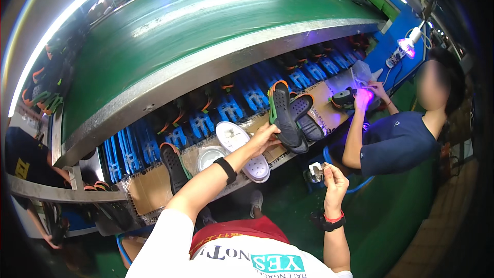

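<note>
My left hand [265,140] is closed on a dark shoe sole [286,123] with green and orange trim, tilted over the cardboard-covered shelf. More dark soles with orange trim [310,126] lie just behind it. Below my left wrist is a pale lavender clog [256,168], partly hidden by the forearm, with a small white piece [232,135] lying in its far end. My right hand [335,181] is raised over the floor, fingers pinching a small crumpled white scrap [316,171], perhaps cloth or tissue; I cannot tell.
Left of the clog stand a white round bowl [208,156] and another dark sole [175,167] on cardboard [149,191]. Blue racks [229,110] line the space under the green conveyor belt [170,25]. At right, a co-worker [396,141] handles a shoe [342,99] under purple light.
</note>
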Tool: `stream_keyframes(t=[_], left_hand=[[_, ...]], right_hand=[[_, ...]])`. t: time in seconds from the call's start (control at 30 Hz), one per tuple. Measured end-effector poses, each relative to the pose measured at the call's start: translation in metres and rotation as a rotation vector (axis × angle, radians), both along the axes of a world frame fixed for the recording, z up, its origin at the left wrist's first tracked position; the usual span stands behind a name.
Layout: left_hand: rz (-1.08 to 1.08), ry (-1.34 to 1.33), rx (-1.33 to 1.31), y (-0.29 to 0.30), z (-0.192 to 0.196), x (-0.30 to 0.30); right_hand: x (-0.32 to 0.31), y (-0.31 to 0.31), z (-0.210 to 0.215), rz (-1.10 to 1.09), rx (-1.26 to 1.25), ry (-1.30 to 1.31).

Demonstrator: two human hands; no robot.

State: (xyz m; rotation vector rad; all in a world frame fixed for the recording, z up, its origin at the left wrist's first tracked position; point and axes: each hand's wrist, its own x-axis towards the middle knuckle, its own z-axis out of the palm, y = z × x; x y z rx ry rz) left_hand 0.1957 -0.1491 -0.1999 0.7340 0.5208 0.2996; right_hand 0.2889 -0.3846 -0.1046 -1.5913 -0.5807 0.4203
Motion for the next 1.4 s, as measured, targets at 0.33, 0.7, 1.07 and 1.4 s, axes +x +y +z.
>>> stream_keyframes(t=[0.33, 0.7, 1.07, 1.4], left_hand=[[0.173, 0.131, 0.139, -0.025, -0.015, 0.11], [0.265, 0.302, 0.493, -0.071, -0.038, 0.031], [0.711, 1.31, 1.073, -0.097, -0.07, -0.329], [0.411, 0.484, -0.127, -0.084, -0.045, -0.411]], right_hand=[[0.019, -0.009, -0.003, 0.004, -0.032, 0.101], [0.0, 0.016, -0.006, 0.099, -0.042, 0.107], [-0.113, 0.112, -0.071, 0.748, -0.276, -0.304], [-0.167, 0.156, -0.116, 0.944, -0.196, -0.828]])
